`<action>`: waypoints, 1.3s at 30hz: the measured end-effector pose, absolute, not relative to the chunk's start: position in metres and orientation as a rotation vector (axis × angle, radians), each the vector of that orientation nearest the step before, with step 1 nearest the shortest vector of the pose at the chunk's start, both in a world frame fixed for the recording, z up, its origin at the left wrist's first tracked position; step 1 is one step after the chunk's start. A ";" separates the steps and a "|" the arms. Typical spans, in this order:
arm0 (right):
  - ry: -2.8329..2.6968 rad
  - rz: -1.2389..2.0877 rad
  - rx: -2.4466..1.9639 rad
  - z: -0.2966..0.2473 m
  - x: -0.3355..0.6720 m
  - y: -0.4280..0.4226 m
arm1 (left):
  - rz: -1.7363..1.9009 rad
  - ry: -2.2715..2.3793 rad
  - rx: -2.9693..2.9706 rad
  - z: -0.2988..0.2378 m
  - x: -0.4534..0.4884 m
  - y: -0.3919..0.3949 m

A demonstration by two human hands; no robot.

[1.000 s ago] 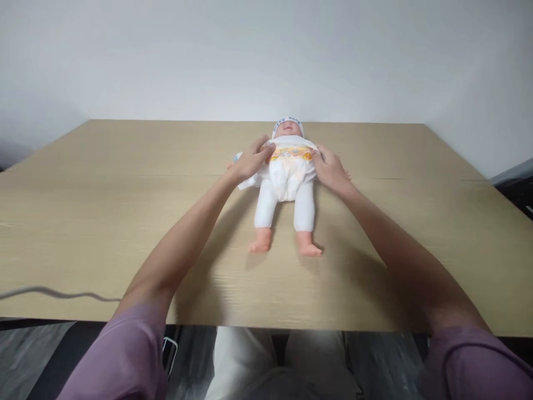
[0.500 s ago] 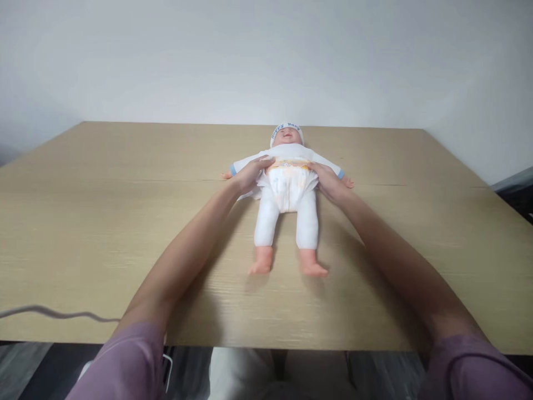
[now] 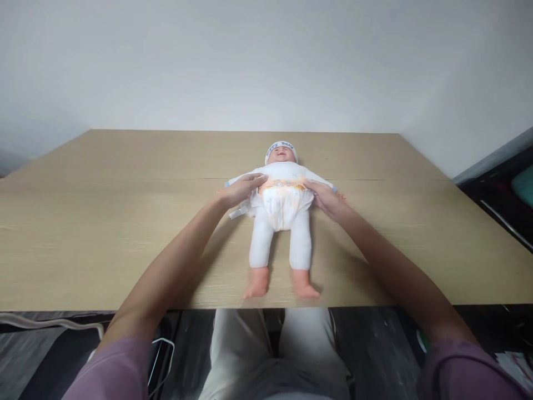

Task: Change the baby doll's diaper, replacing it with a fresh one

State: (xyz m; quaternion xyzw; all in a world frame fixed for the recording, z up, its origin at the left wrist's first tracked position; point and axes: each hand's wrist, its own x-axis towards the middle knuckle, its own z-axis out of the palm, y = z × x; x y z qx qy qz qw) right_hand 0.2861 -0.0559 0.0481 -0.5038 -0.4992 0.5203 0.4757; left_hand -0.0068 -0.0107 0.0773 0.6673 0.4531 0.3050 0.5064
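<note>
A baby doll (image 3: pixel 280 171) lies on its back on the wooden table, its head away from me and its feet near the front edge. It has a white printed cap, a white top and white leggings. Around its hips is a white diaper (image 3: pixel 283 205) with an orange patterned waistband. My left hand (image 3: pixel 245 189) grips the diaper's left side, thumb on top near the waistband. At the opposite side, my right hand (image 3: pixel 325 197) holds the diaper's edge, its lower fingers partly hidden. A white side tab (image 3: pixel 239 212) sticks out below my left hand.
The table (image 3: pixel 125 233) has a seam running across it and a pale wall (image 3: pixel 250 66) behind. A cable (image 3: pixel 50 322) hangs by the front left edge. Dark equipment (image 3: pixel 499 189) stands beyond the right edge.
The doll has slid toward me, its feet now closer to the front edge, with both hands still at the diaper's sides. The white tab on the left shows more. The camera view has shifted.
</note>
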 end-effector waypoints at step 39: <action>-1.481 0.784 -1.498 0.042 0.332 -0.090 | 0.684 1.197 2.644 0.097 0.092 -0.043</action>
